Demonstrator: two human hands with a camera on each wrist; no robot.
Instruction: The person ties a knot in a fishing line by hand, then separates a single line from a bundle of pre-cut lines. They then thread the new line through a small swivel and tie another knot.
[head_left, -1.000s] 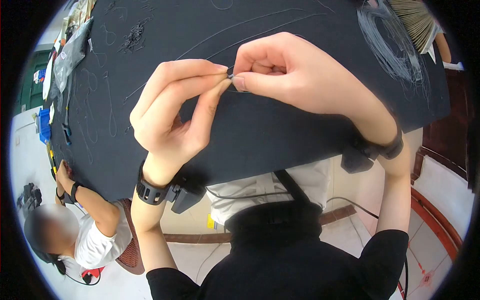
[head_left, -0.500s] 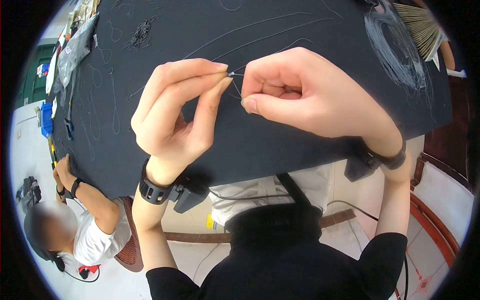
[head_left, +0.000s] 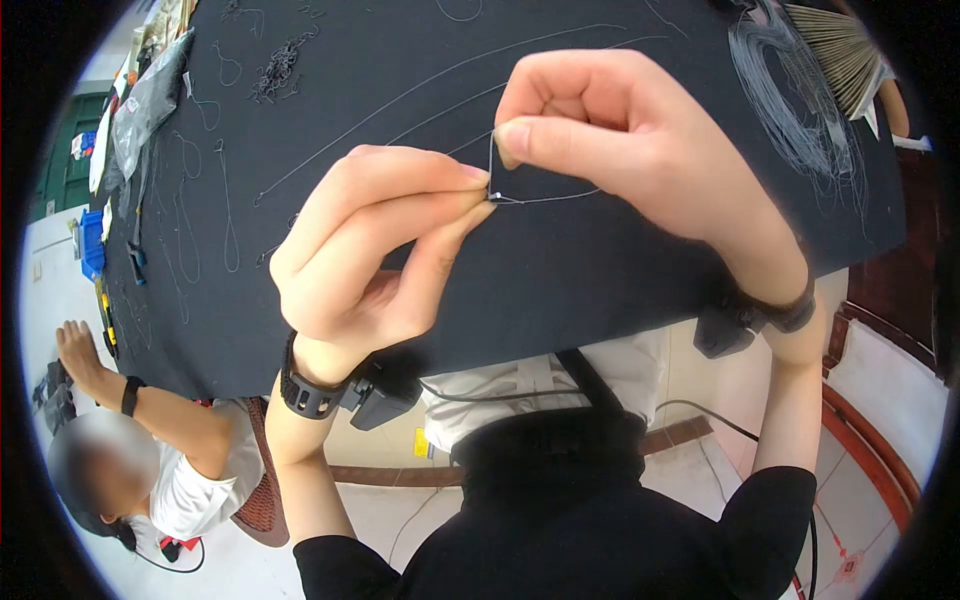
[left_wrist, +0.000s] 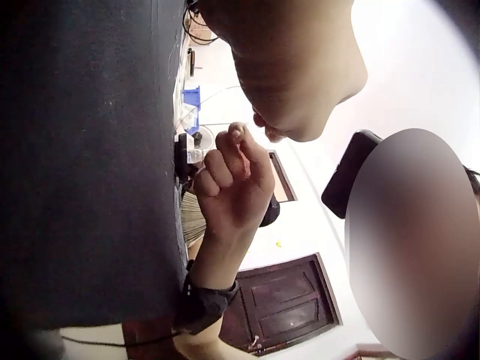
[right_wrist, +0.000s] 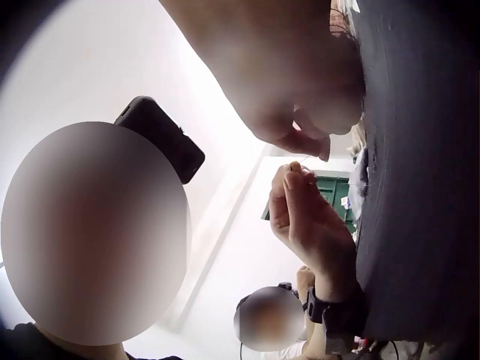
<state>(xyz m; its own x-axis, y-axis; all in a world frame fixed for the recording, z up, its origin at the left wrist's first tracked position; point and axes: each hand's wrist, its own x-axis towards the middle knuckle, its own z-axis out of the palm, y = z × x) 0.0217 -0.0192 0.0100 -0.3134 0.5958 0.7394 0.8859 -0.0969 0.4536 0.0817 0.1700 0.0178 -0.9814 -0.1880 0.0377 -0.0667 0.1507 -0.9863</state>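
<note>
My left hand [head_left: 365, 245] pinches a small shiny fitting [head_left: 495, 197] between thumb and fingertips, over the black tabletop [head_left: 560, 270]. A thin grey line [head_left: 545, 200] runs from the fitting to the right, and another stretch rises to my right hand [head_left: 620, 130]. There the thumb and curled forefinger pinch it, just above and right of the left fingertips. In the left wrist view the right hand [left_wrist: 236, 176] shows its fingers folded in. The right wrist view shows the left hand [right_wrist: 311, 217] with its fingertips brought together.
Long loose lines [head_left: 440, 75] lie across the table behind the hands. A pile of small dark pieces [head_left: 283, 65] and several looped lines [head_left: 228, 210] are to the left. At the right back lies a coiled bundle of grey line [head_left: 780, 100]. Another person [head_left: 200, 470] sits at the left.
My right hand first drew back from the left fingertips, then rose, pulling the line upward. The left hand shifted slightly right and down, still pinching. The other person's hand moved off the table edge.
</note>
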